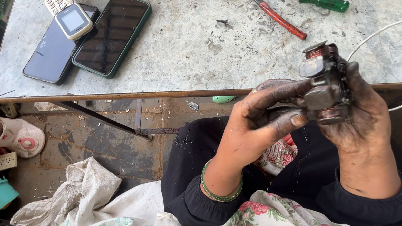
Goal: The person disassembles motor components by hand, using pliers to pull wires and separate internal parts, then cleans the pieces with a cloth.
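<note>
- The grey, scratched metal counter (193,52) fills the upper half of the view, its front edge running just behind the raised hands.
- A crumpled white woven sack (85,216) lies on the floor at lower left, beside a floral cloth (257,224) over the person's lap.
- Two dark smartphones (113,34) lie side by side on the counter's left end, with a small white keypad phone (73,21) resting on the left one.
- The right hand (362,117), blackened with grease, wraps its fingers around the back of a small dark motor armature with copper windings (326,83), held upright in front of the counter edge.
- The left hand (259,126), wearing a green bangle (221,190) at the wrist, presses thumb and forefinger against the armature's left side, pinching it.
- Red-handled pliers (276,15) and a green-handled screwdriver (323,1) lie on the counter, well apart from the hands.
</note>
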